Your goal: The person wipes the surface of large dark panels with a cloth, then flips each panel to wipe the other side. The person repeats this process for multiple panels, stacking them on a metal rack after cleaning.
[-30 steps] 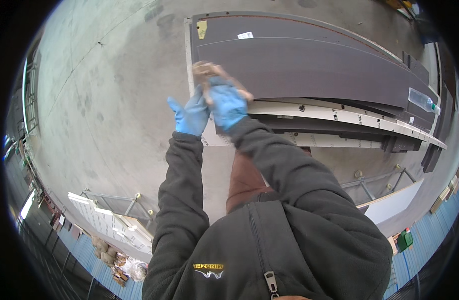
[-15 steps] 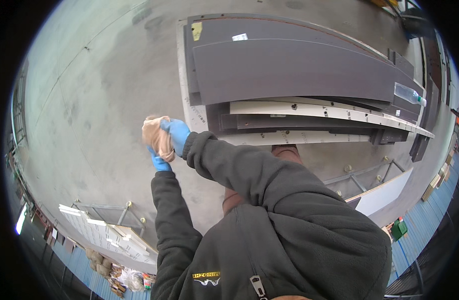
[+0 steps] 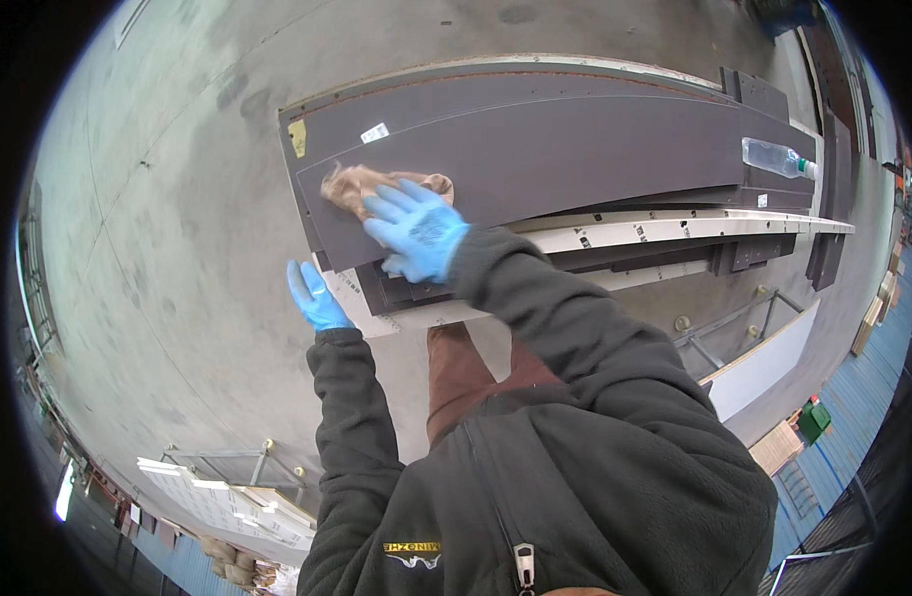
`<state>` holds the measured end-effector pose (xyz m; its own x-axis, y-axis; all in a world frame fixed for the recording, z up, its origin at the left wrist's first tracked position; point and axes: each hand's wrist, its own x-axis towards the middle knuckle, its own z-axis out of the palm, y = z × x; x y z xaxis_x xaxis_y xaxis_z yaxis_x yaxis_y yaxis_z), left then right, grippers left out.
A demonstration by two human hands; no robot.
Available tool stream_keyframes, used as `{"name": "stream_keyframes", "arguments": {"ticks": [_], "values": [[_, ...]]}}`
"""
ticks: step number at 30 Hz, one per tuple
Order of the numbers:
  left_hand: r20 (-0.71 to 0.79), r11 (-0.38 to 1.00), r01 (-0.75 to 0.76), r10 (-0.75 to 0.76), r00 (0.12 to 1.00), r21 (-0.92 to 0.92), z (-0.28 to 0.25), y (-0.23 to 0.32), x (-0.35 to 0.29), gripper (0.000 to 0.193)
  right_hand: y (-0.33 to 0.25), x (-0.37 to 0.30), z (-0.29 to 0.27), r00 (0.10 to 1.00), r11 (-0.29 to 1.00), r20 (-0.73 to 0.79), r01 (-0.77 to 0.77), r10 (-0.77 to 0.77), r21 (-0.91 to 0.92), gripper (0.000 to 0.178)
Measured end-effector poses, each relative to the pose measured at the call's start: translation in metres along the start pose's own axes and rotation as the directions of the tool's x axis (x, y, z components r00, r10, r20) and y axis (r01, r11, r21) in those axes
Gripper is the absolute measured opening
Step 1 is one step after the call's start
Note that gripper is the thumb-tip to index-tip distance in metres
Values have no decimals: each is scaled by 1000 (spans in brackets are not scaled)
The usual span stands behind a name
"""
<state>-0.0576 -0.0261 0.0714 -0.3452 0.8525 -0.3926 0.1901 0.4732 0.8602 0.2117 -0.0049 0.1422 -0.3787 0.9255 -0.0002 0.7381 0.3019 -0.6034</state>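
My right hand, in a blue glove, holds a crumpled tan cloth down against a long dark grey panel. Its fingers are spread over the cloth, near the panel's left end. The palm hides part of the cloth. My left hand, also gloved in blue, is open and empty beside the stack's near left corner, with its fingers stretched upward. Whether it touches the stack I cannot tell. A white label and a yellowish patch are on the panel surfaces beyond the cloth.
A clear plastic bottle lies at the stack's right end. White printed strips protrude along the near side. Wheeled metal frames carrying pale boards stand at lower right and lower left. Concrete floor surrounds the stack.
My hands have parted. The right moved the cloth from over the floor onto the panel; the left let go of it and opened. The stack now appears farther left in view.
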Motion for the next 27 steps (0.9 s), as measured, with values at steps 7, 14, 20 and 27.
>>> {"name": "stream_keyframes", "arguments": {"ticks": [7,14,20,27], "values": [[9,978,207,-207,978,23,41,-1,-5,78,177,-102,-97,434,498,-251,-686,865,530,21],[-7,973,217,-218,976,-78,58,-5,-9,78,233,-87,-118,162,40,221,-880,962,472,17],[-10,985,158,-159,987,-73,55,-21,-5,77,232,-81,-116,102,-38,222,-832,970,553,14],[40,990,107,-103,994,-97,53,-26,-4,75,229,-80,-118,118,-14,213,-847,970,532,17]]}}
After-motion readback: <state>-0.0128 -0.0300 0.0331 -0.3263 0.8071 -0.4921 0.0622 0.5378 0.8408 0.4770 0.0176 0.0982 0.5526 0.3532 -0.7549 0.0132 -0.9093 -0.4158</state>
